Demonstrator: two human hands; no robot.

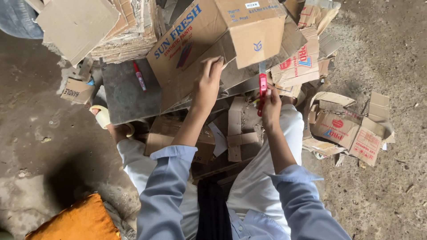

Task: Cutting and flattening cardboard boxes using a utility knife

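From the head camera I look straight down past both blue sleeves at a large printed cardboard box (209, 40), which I take as my landmark; it lies tipped on a dark flat surface (126, 95). My left hand (208, 82) presses flat on the box's lower flap with fingers spread apart, bracing rather than gripping. My right hand (270, 106) sits just right of that flap, closed around a red-handled cutter (263, 89) whose blade end points up toward the box's corner. I judge the box light and fairly stiff along its panels but soft at the creases, so it should buckle if pushed mid-panel; the flap edge near the fold looks the firmest place to hold it. The cutter seems light, its smooth handle perhaps slippery. Left of the box, on the same surface, lies a red marker (139, 76). Above and left of the box rises a stack of flattened cardboard (129, 31). Right of the box, torn printed cartons (347, 129) litter the concrete floor (391, 195), well apart from my hands. Below the box, cardboard scraps (240, 138) crowd my lap, and far below-left sits an orange cushion (80, 220). The loose scraps under the box could catch the blade's travel.
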